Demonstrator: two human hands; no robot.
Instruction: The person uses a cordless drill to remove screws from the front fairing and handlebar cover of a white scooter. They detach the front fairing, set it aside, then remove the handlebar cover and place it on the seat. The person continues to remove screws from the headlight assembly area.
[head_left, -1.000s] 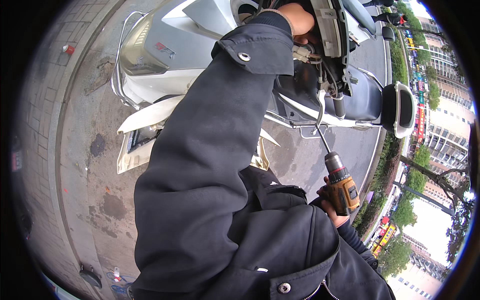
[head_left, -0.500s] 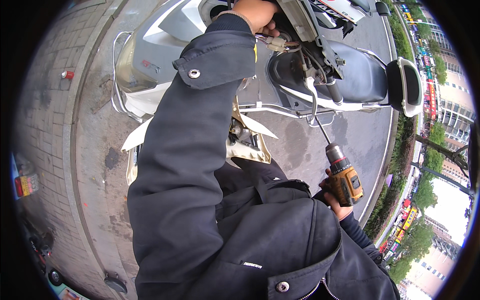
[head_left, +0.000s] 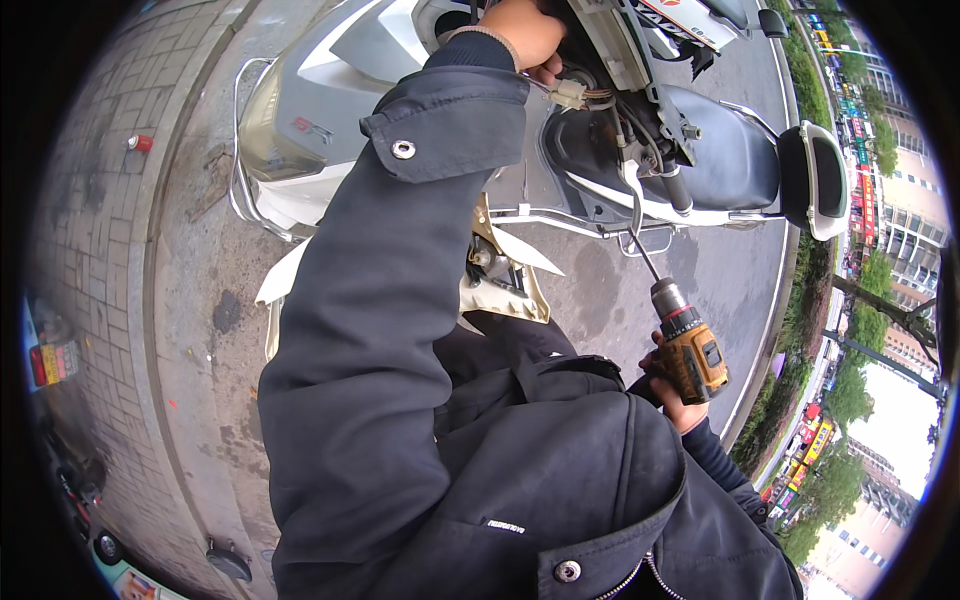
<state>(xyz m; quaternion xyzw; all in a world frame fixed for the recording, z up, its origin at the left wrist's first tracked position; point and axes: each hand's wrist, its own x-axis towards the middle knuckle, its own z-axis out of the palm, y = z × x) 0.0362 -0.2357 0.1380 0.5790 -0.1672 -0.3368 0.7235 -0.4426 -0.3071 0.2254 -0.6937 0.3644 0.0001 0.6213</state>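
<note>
My left hand reaches over the opened front of a white and grey scooter. Its fingers curl in among wiring, and whatever they grip is hidden by the hand. Just beside the fingertips hangs a pale wire connector with several thin wires. Lower right, my right hand is wrapped around a yellow and black cordless drill. The drill's long bit points up and left toward the scooter's metal side rail; I cannot tell whether it touches. Cream plastic body parts lie below the scooter, near my legs.
The scooter's black seat and rear box extend to the right. Another white two-wheeler stands beyond. A kerb runs down the left, with a red can on the paving. Hedges and buildings line the far right.
The view has shifted slightly, so the scooter appears a little lower and further right. Both hands stay in nearly the same places, the right one still holding the drill.
</note>
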